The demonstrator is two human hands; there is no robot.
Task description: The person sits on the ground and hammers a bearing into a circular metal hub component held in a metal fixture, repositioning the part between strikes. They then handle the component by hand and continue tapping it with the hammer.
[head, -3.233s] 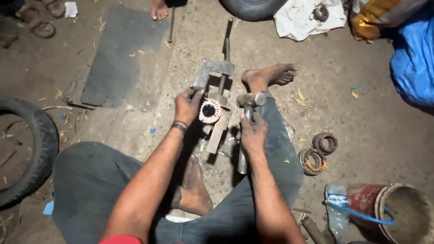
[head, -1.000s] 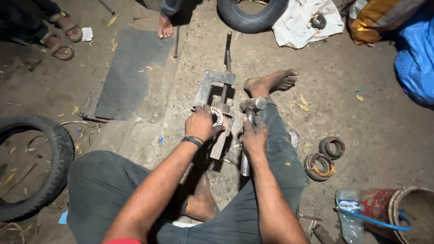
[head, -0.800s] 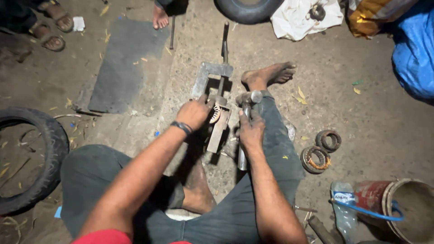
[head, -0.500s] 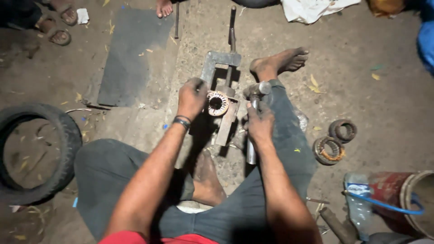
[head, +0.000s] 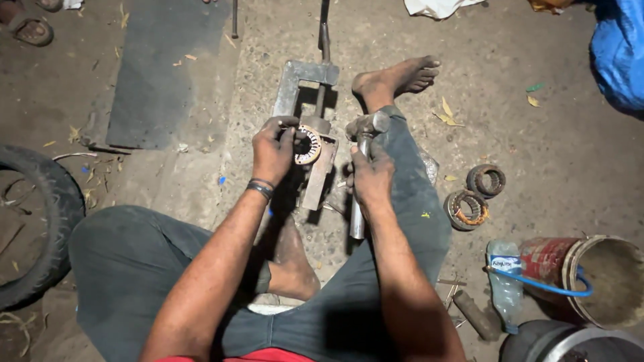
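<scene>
I sit on a dirt floor with a grey metal vise-like frame (head: 295, 80) between my legs. My left hand (head: 272, 149) grips a round toothed stator ring with copper windings (head: 310, 144) that rests on the frame's block. My right hand (head: 371, 177) is wrapped around the metal handle of a hammer (head: 361, 137), whose head sits just right of the ring. My bare right foot (head: 396, 79) lies beside the frame.
Two more wound rings (head: 475, 198) lie on the ground at right. A rusty bucket (head: 590, 278) and a plastic bottle (head: 503, 275) stand at lower right. A tyre (head: 40, 228) lies at left, a dark mat (head: 161, 74) at upper left.
My left hand shifted on the ring, covering it for a moment and then showing it again. The hammer stays held just right of the ring. The camera view moved a little.
</scene>
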